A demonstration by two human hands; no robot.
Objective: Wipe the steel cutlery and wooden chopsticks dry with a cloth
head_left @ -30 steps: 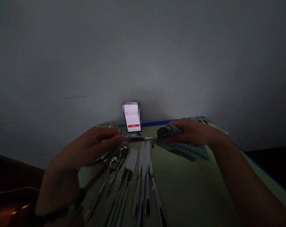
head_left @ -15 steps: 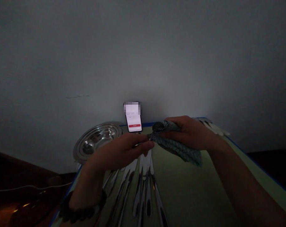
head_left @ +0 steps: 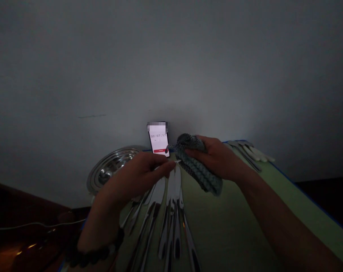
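Observation:
My left hand [head_left: 140, 174] pinches the handle of a slim metal utensil [head_left: 175, 161], only a short shiny bit of which shows between my hands. My right hand [head_left: 217, 158] is closed on a knitted grey-blue cloth [head_left: 195, 166], which is wrapped over the utensil's far end. Both hands hover above a row of several knives [head_left: 171, 211] lying side by side on the green table [head_left: 230, 226]. A dark bead bracelet [head_left: 95, 254] circles my left wrist.
A phone [head_left: 158, 139] with a lit timer screen leans against the grey wall. A steel bowl [head_left: 112, 168] sits at the table's back left. More cutlery [head_left: 249, 151] lies at the back right. A blue edge borders the table; dark floor lies left.
My left hand moved right, uncovering the steel bowl, and now sits close against the cloth. My right hand shifted left and the cloth bunched up over the utensil.

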